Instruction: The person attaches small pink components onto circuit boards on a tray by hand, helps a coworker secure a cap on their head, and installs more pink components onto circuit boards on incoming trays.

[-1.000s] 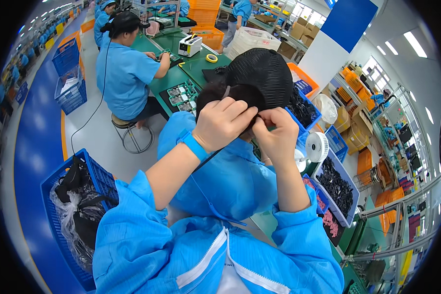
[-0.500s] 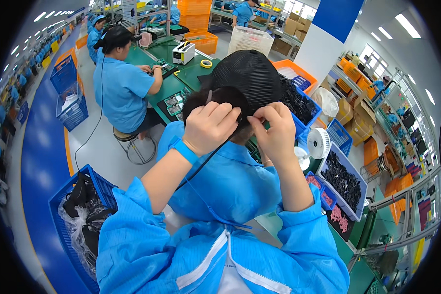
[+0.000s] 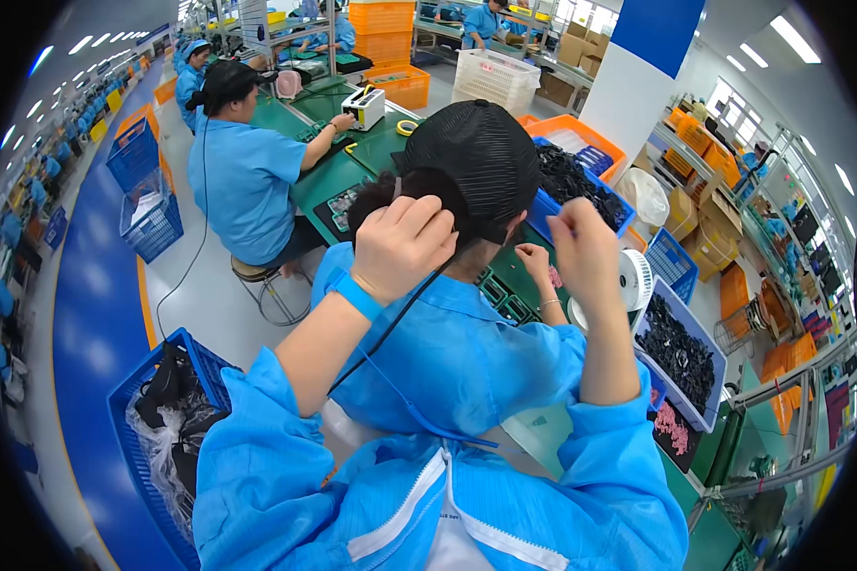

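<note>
In front of me sits a co-worker in a blue work jacket and a black ribbed cap. My left hand, with a blue wristband, is closed at the back of that head, gripping the dark hair below the cap. My right hand is raised to the right, apart from the head. Its fingers are curled in and slightly blurred; whatever they may hold is hidden. A black cord runs down from near my left hand. Beyond, the co-worker's own hand is over the bench.
A white fan stands near my right forearm. Blue bins of black parts and a pale bin of black parts line the right side. At left is a blue basket with bagged black items. Another worker sits ahead left.
My right hand has moved away from the co-worker's head to the right. My left hand stays at the hair. The co-worker's hand has come into view, and the seated worker reaches toward a white device.
</note>
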`<state>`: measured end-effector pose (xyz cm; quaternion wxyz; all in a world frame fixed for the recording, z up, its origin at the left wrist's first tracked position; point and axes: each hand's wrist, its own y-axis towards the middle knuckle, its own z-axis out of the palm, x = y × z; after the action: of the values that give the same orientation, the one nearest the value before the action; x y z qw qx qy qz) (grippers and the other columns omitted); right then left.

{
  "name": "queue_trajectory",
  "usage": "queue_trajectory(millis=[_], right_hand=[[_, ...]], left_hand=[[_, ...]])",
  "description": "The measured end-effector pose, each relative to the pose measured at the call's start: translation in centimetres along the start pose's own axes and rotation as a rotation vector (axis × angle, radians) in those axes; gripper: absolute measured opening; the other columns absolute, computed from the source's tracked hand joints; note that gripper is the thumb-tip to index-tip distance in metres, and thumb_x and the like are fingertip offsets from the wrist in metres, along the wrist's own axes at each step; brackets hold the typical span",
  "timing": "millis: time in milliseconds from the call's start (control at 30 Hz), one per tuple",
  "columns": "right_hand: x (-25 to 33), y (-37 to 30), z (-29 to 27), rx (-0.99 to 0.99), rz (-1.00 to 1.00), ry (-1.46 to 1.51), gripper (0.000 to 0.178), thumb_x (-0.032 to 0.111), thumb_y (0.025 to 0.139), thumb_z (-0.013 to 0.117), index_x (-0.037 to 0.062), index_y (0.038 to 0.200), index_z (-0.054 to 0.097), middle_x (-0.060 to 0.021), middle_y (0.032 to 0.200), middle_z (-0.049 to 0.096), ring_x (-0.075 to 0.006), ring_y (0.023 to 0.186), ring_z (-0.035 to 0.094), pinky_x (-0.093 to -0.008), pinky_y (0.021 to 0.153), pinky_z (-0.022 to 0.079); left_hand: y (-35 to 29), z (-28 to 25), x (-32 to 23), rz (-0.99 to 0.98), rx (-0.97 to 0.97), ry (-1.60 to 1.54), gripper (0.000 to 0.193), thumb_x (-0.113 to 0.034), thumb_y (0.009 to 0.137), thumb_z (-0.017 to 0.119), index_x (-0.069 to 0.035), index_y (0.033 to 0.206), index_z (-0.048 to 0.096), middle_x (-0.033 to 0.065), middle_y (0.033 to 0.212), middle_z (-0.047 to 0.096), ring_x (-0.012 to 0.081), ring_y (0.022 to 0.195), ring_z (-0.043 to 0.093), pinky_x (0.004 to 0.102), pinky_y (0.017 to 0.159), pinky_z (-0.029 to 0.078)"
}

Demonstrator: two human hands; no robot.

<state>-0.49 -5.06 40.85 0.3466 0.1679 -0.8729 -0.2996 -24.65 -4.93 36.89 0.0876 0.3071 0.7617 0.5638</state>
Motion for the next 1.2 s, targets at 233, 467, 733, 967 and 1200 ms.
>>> queue_trajectory(millis=[233,467,733,967,1200], right_hand=[[-6.9,-8.0,-2.1,-0.132,0.111,0.070,0.008,0.007,0.086,0.066,0.0025,0.086,0.060,0.0022,0.072,0.055,-0.0049,0.063,0.047,-0.0210,0.055,0.037],[-9.6,-18.9,-2.8,-0.192,0.469,0.185,0.013,0.009,0.087,0.067,0.0013,0.079,0.060,0.0023,0.068,0.052,-0.0050,0.060,0.045,-0.0211,0.055,0.037],[-8.1,-25.9,-3.0,-0.165,0.635,0.129,0.013,0.007,0.084,0.069,0.0009,0.077,0.060,0.0000,0.066,0.052,-0.0066,0.057,0.043,-0.0227,0.054,0.038],[-7.6,-30.2,-4.4,-0.170,0.700,-0.007,0.015,0.008,0.086,0.067,0.0019,0.077,0.058,0.0045,0.064,0.050,-0.0032,0.057,0.042,-0.0204,0.051,0.034],[-7.6,-31.6,-3.7,-0.152,0.664,0.037,0.012,0.006,0.082,0.070,0.0018,0.076,0.061,-0.0011,0.064,0.053,-0.0072,0.052,0.039,-0.0240,0.048,0.034]], left_hand=[[-3.8,-4.7,-0.2,-0.362,-0.099,0.005,0.050,-0.010,0.069,0.081,-0.004,0.113,0.058,0.0145,0.119,0.054,0.0303,0.109,0.054,0.0397,0.086,0.049],[-2.3,-3.9,-2.2,-0.838,0.030,-0.636,0.079,-0.016,0.076,0.079,0.004,0.140,0.037,0.0199,0.134,0.051,0.0295,0.123,0.051,0.0375,0.102,0.041],[-3.5,-3.0,-5.0,-0.828,0.040,-0.534,0.066,-0.009,0.079,0.073,0.003,0.138,0.044,0.0188,0.122,0.059,0.0295,0.111,0.059,0.0347,0.096,0.045],[-7.1,-7.6,-7.4,-0.734,0.013,-0.333,0.068,-0.011,0.076,0.074,0.002,0.135,0.043,0.0227,0.140,0.044,0.0386,0.131,0.041,0.0442,0.108,0.034],[-9.9,-9.1,-12.1,-0.703,0.103,-0.567,0.046,-0.007,0.076,0.072,0.000,0.118,0.055,0.0196,0.126,0.054,0.0385,0.119,0.052,0.0451,0.100,0.043]])
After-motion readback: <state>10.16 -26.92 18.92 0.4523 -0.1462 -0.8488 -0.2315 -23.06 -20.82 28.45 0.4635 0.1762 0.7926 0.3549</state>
